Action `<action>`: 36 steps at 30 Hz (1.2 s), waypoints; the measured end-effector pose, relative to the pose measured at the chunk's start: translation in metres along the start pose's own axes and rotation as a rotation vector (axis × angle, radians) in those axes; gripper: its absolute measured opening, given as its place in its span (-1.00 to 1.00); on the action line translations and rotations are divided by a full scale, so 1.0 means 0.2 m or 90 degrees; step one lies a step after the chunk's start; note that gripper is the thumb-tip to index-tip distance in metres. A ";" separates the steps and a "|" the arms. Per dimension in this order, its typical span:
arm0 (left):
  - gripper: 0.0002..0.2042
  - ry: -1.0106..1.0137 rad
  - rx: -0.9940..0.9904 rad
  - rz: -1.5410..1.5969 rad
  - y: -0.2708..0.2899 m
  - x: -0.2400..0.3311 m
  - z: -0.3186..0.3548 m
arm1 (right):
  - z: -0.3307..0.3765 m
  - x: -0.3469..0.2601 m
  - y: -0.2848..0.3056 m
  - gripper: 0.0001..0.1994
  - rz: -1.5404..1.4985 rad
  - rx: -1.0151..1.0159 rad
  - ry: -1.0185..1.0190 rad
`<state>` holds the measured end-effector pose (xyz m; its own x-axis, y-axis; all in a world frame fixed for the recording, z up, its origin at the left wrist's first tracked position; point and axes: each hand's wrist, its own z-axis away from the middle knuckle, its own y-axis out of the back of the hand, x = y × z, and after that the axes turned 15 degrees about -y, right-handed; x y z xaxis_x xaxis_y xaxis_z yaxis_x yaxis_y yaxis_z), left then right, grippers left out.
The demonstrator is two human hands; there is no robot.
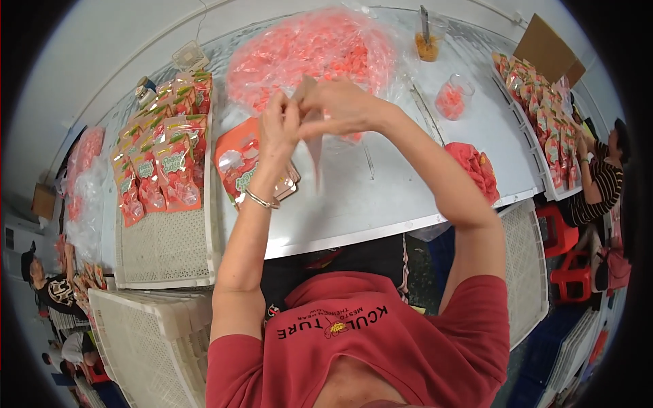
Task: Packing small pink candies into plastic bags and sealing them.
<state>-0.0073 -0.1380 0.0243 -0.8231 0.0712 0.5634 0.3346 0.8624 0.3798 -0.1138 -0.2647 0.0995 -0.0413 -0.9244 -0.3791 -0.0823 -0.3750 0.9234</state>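
Note:
Over the middle of the table, both my hands pinch a thin packaging pouch point(314, 155), which is seen nearly edge-on and somewhat blurred. My left hand point(277, 126), with a bangle at its wrist, has its fingers closed on the pouch's left side. From the right, my right hand point(340, 105) grips its upper part; some of these fingertips are hidden. Whether anything is inside the pouch I cannot tell. Below my left wrist lies a stack of flat red pouches point(235, 160), partly covered by that forearm.
Beyond my hands lies a large clear bag of pink pieces point(299, 51). Filled pouches point(177, 170) stand in a white tray point(163, 255) at left. A jar of pink pieces point(450, 102), a cup with yellow contents point(427, 47) and a red cloth bundle point(469, 170) sit right. Co-workers flank the table.

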 end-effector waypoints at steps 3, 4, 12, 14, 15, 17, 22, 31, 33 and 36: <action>-0.86 0.038 0.019 0.053 0.14 -0.03 -0.06 | -0.06 -0.03 -0.04 -0.68 0.152 -0.175 -0.031; -0.85 0.007 0.022 0.042 0.22 -0.09 -0.06 | -0.08 -0.02 -0.04 -0.68 0.152 -0.176 -0.028; -0.78 0.179 0.099 0.265 0.51 0.01 0.10 | -0.24 0.81 -0.74 -0.76 -0.075 0.119 -0.318; -0.78 0.197 0.103 0.262 0.54 0.02 0.18 | -0.21 0.78 -0.95 -0.77 0.009 0.185 -0.269; -0.77 0.215 0.097 0.266 0.56 0.02 0.22 | -0.17 0.72 -1.01 -0.75 0.012 0.261 -0.297; -0.77 0.232 0.102 0.297 0.57 0.01 0.27 | -0.05 0.64 -1.09 -0.72 0.018 0.334 -0.335; -0.77 0.214 0.112 0.278 0.55 0.04 0.29 | 0.20 0.49 -1.08 -0.66 0.021 0.284 -0.395; -0.79 0.228 0.144 0.325 0.60 0.09 0.32 | 0.40 0.77 -0.34 -0.46 -0.722 0.284 -0.352; -0.79 0.238 0.140 0.318 0.59 0.11 0.31 | 0.40 0.83 -0.43 -0.46 -0.660 0.231 -0.326; -0.80 0.225 0.109 0.311 0.57 0.09 0.33 | 0.31 0.73 -0.82 -0.56 -0.089 0.274 -0.259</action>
<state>-0.0133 -0.0059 0.0293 -0.3828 0.3328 0.8618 0.5318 0.8422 -0.0890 -0.1684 -0.3333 -0.1109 -0.3715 -0.7357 -0.5663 -0.5064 -0.3507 0.7878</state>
